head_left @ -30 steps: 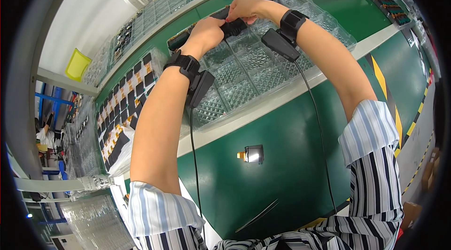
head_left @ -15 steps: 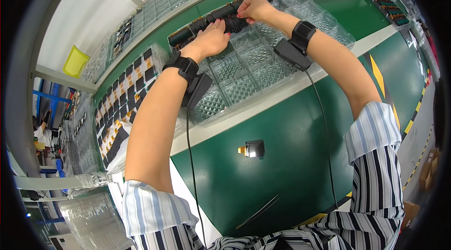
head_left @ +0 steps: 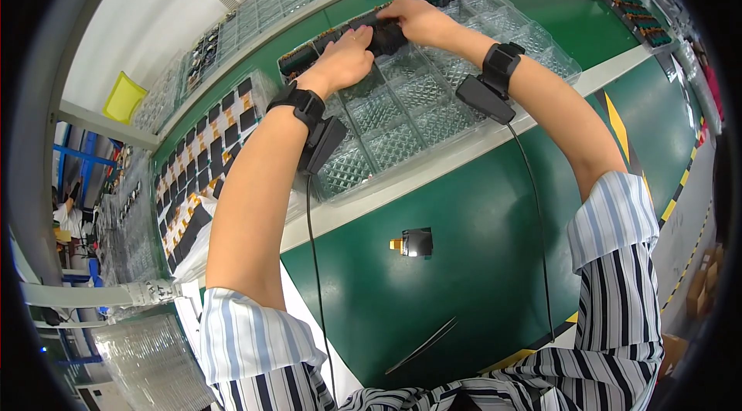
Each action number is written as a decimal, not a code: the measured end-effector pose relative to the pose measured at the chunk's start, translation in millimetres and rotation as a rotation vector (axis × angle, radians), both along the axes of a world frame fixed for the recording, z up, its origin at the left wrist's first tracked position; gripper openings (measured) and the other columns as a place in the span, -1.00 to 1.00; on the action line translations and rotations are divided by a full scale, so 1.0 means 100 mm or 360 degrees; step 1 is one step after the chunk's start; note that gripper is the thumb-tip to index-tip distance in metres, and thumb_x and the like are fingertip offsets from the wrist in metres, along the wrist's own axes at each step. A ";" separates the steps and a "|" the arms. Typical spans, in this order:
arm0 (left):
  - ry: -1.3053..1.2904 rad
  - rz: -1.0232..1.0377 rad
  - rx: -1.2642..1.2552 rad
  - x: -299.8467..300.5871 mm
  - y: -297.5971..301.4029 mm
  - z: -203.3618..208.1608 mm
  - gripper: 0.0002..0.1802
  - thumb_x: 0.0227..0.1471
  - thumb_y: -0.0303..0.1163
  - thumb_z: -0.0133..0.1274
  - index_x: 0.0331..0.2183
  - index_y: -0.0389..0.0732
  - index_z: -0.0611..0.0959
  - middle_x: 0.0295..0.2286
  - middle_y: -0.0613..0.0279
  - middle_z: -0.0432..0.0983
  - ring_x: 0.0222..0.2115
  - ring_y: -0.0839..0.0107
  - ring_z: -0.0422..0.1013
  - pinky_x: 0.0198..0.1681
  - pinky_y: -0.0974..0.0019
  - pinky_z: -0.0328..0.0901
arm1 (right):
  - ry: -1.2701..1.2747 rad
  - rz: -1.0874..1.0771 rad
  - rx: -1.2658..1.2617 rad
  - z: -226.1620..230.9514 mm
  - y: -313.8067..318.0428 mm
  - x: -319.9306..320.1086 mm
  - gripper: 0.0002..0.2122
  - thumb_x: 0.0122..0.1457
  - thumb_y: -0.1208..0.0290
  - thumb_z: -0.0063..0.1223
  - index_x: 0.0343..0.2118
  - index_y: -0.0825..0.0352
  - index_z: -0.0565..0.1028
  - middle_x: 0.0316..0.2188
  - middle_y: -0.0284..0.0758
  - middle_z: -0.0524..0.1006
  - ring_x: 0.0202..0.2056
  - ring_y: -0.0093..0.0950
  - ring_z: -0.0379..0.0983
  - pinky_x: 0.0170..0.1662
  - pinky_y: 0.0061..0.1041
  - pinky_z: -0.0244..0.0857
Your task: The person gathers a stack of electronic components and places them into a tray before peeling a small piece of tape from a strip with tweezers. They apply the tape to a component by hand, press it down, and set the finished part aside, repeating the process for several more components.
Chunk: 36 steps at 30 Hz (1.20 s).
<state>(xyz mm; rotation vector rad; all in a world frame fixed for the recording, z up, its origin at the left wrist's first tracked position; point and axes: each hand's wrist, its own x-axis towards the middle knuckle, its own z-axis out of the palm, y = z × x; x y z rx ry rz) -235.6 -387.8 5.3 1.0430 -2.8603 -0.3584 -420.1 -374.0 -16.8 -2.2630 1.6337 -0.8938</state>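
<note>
Both of my arms reach forward over a clear plastic compartment tray [head_left: 402, 129] on the green bench. My left hand [head_left: 344, 59] and my right hand [head_left: 417, 18] meet at the tray's far edge, fingers pressed on a small black module [head_left: 384, 36]. That module lies in a row of black parts with coloured ends [head_left: 309, 56] along the tray's far side. Each wrist carries a black band with a sensor box and a cable. Whether the fingers grip the module or only press on it is hidden.
A lone small black square part with an orange tab [head_left: 416, 242] lies on the green surface near me. A thin black strip [head_left: 421, 345] lies closer. Trays of black square parts [head_left: 197, 171] stand at the left, more clear trays [head_left: 255, 13] behind, a yellow bin [head_left: 124, 98] far left.
Both hands have moved farther forward, from above the tray's middle to its far edge, and now rest on the row of black parts.
</note>
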 end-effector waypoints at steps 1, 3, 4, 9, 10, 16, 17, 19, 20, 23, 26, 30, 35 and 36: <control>-0.0006 0.0011 -0.0026 -0.01 -0.01 -0.01 -0.48 -0.07 -0.37 -0.31 0.00 -0.29 0.22 -0.03 -0.04 0.17 0.03 0.04 0.06 -0.01 -0.04 0.06 | 0.0178 0.0069 -0.0050 0.00 0.03 -0.07 -0.62 -0.13 0.62 -0.18 -0.19 0.20 0.47 -0.25 -0.23 0.41 -0.16 -0.26 0.32 -0.13 -0.43 0.21; -0.0020 0.0037 -0.0078 -0.01 -0.04 -0.04 -0.48 -0.08 -0.38 -0.30 -0.01 -0.26 0.24 -0.06 -0.05 0.20 0.01 0.04 0.08 -0.02 -0.01 0.07 | 0.0358 0.0134 -0.0098 0.00 0.03 -0.12 -0.61 -0.13 0.63 -0.17 -0.17 0.21 0.46 -0.24 -0.22 0.41 -0.15 -0.26 0.31 -0.12 -0.44 0.20; -0.0018 0.0034 -0.0076 -0.02 -0.06 -0.04 -0.48 -0.08 -0.38 -0.30 -0.01 -0.26 0.24 -0.06 -0.05 0.20 0.01 0.04 0.08 -0.02 -0.01 0.07 | 0.0341 0.0167 -0.0164 0.00 0.02 -0.13 -0.61 -0.13 0.63 -0.17 -0.16 0.22 0.45 -0.24 -0.22 0.41 -0.15 -0.26 0.31 -0.11 -0.43 0.20; 0.0024 -0.0040 0.0008 0.00 -0.10 -0.11 -0.47 -0.08 -0.36 -0.29 -0.01 -0.33 0.23 -0.01 -0.10 0.14 0.02 0.04 0.08 0.01 0.06 0.08 | 0.0496 0.0248 -0.0306 -0.07 0.07 -0.12 -0.60 -0.11 0.62 -0.17 -0.13 0.24 0.42 -0.25 -0.22 0.39 -0.16 -0.25 0.30 -0.11 -0.41 0.20; -0.0020 -0.0038 -0.0133 0.03 -0.07 -0.16 -0.47 -0.07 -0.36 -0.29 -0.01 -0.35 0.22 0.00 -0.11 0.12 0.03 0.05 0.07 0.02 0.07 0.08 | 0.0588 0.0255 -0.0310 -0.08 0.08 -0.12 -0.61 -0.11 0.62 -0.17 -0.13 0.24 0.42 -0.25 -0.21 0.39 -0.16 -0.25 0.29 -0.11 -0.39 0.20; -0.0144 -0.0015 -0.0253 0.03 -0.06 -0.09 -0.44 -0.05 -0.33 -0.30 0.01 -0.41 0.17 0.05 -0.13 0.02 0.07 0.06 0.02 0.06 0.05 0.03 | 0.0465 0.0171 -0.0271 -0.01 0.08 0.00 -0.61 -0.09 0.62 -0.17 -0.13 0.23 0.42 -0.25 -0.23 0.37 -0.18 -0.24 0.30 -0.12 -0.36 0.20; -0.0185 -0.0017 -0.0180 0.00 -0.06 -0.06 -0.43 -0.04 -0.33 -0.31 0.02 -0.40 0.15 0.06 -0.12 0.01 0.07 0.06 0.01 0.07 0.04 0.01 | 0.0564 0.0196 -0.0262 -0.01 0.08 0.00 -0.61 -0.09 0.61 -0.17 -0.12 0.22 0.41 -0.26 -0.24 0.38 -0.19 -0.23 0.31 -0.12 -0.35 0.21; -0.0266 -0.0019 -0.0033 -0.02 -0.04 -0.02 -0.42 -0.03 -0.31 -0.32 0.04 -0.37 0.13 0.07 -0.11 0.00 0.09 0.07 -0.02 0.08 0.00 -0.02 | 0.0665 0.0220 -0.0255 -0.01 0.08 0.00 -0.61 -0.09 0.61 -0.17 -0.12 0.21 0.41 -0.27 -0.24 0.38 -0.20 -0.22 0.31 -0.13 -0.35 0.21; -0.0264 -0.0020 -0.0036 -0.01 -0.03 0.00 -0.42 -0.03 -0.31 -0.32 0.04 -0.37 0.13 0.07 -0.11 0.00 0.09 0.07 -0.02 0.08 0.00 -0.02 | 0.0530 0.0125 -0.0304 -0.01 0.06 0.01 -0.61 -0.08 0.59 -0.16 -0.12 0.21 0.41 -0.28 -0.24 0.40 -0.21 -0.21 0.32 -0.14 -0.34 0.21; -0.0244 0.0032 -0.0054 0.04 0.05 0.06 -0.42 -0.02 -0.31 -0.32 0.05 -0.34 0.13 0.07 -0.06 0.00 0.10 0.08 -0.04 0.08 -0.06 -0.05 | 0.0266 -0.0076 -0.0397 0.01 0.06 -0.01 -0.62 -0.07 0.57 -0.14 -0.12 0.22 0.41 -0.29 -0.25 0.43 -0.23 -0.20 0.35 -0.15 -0.33 0.22; -0.0280 0.0075 -0.0117 0.13 0.15 -0.04 -0.43 -0.03 -0.31 -0.31 0.05 -0.32 0.14 0.08 -0.02 0.00 0.11 0.08 -0.06 0.08 -0.07 -0.06 | 0.0355 -0.0081 0.0298 0.17 0.28 0.04 -0.61 -0.04 0.63 -0.19 -0.08 0.28 0.38 -0.22 -0.14 0.43 -0.20 -0.23 0.36 -0.16 -0.40 0.23; -0.0056 0.0028 -0.0234 -0.04 0.06 0.01 -0.43 -0.03 -0.30 -0.30 0.05 -0.30 0.14 0.09 0.03 -0.03 0.12 0.09 -0.10 0.09 -0.09 -0.08 | -0.0316 0.0042 0.0072 -0.15 0.13 -0.30 -0.66 0.00 0.54 -0.11 -0.09 0.26 0.40 -0.22 -0.13 0.45 -0.26 -0.29 0.42 -0.18 -0.45 0.24; -0.0255 0.0135 -0.0217 -0.11 0.05 -0.03 -0.48 -0.06 -0.33 -0.28 0.00 -0.27 0.25 0.02 0.00 0.15 0.07 0.11 0.03 0.07 0.04 0.00 | -0.0158 -0.0095 0.0225 -0.07 0.22 -0.12 -0.65 0.00 0.49 -0.06 -0.08 0.28 0.38 -0.17 -0.18 0.45 -0.23 -0.37 0.42 -0.16 -0.51 0.23; -0.0252 0.0133 -0.0219 -0.12 0.04 0.00 -0.48 -0.06 -0.33 -0.28 0.00 -0.27 0.25 0.02 0.00 0.15 0.07 0.11 0.03 0.07 0.04 0.00 | -0.0152 -0.0116 0.0258 -0.06 0.22 -0.12 -0.64 0.00 0.49 -0.05 -0.07 0.27 0.37 -0.17 -0.20 0.45 -0.22 -0.37 0.41 -0.15 -0.50 0.24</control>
